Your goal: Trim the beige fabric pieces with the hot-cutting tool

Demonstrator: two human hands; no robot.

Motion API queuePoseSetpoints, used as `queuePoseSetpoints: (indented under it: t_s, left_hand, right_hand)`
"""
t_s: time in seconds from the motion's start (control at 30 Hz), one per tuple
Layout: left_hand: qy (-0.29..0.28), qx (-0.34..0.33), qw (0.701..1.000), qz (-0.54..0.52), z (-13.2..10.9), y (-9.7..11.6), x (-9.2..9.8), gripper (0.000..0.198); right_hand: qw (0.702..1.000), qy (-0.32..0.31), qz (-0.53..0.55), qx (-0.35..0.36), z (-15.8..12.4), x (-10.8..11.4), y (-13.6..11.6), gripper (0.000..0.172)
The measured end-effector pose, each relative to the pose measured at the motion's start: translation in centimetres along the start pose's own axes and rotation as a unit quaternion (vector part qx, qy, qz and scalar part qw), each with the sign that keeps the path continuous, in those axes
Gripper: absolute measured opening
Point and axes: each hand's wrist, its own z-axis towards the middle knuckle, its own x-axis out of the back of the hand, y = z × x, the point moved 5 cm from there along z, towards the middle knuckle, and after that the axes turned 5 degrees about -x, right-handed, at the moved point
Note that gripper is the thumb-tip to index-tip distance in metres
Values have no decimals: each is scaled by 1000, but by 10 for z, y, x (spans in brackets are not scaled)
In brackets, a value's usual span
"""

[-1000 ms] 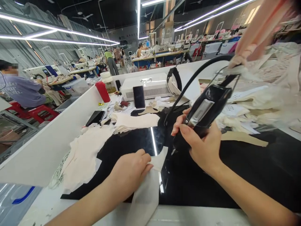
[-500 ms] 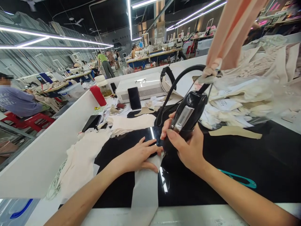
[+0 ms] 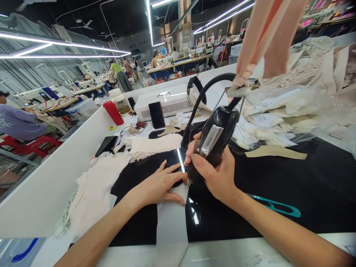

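Note:
My right hand [image 3: 215, 172] is wrapped round a black corded power tool [image 3: 214, 133] with a silver lever on its side. The tool is tilted, its lower end down by the edge of a pale grey fabric strip [image 3: 171, 226]. Its exact tip is hidden or too small to make out. My left hand [image 3: 160, 185] lies flat with fingers spread, pressing the strip's far end onto the glossy black work surface [image 3: 136, 222]. Its fingertips are close beside the tool's lower end. The strip runs toward me over the table's front edge.
Cream fabric pieces [image 3: 97, 189] lie at left, with more stacked [image 3: 155, 144] behind. A teal tool [image 3: 278, 205] and beige piece [image 3: 275, 151] lie at right. Pink fabric strips [image 3: 258, 40] hang above the tool. A white vented box [image 3: 164, 102] and phone [image 3: 156, 115] stand behind.
The view has shifted slightly, so most things sit a little further left. My right hand and the tool hold nearly the same place beside the strip. My left hand stays flat on it.

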Motion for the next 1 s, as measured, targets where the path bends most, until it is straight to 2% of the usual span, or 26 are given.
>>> queuePoseSetpoints:
  t_s: [0.23, 0.73, 1.0]
  left_hand:
    - [1, 2, 1000, 0, -2, 5, 2, 60]
    - [-9, 21, 999, 26, -16, 7, -1, 57]
    - [-13, 18, 1000, 22, -14, 8, -1, 55]
  right_hand:
    - [1000, -7, -3, -8, 0, -1, 0, 40]
    - [999, -34, -6, -12, -2, -6, -1, 34]
    - [1000, -5, 5, -17, 1, -4, 0, 35]
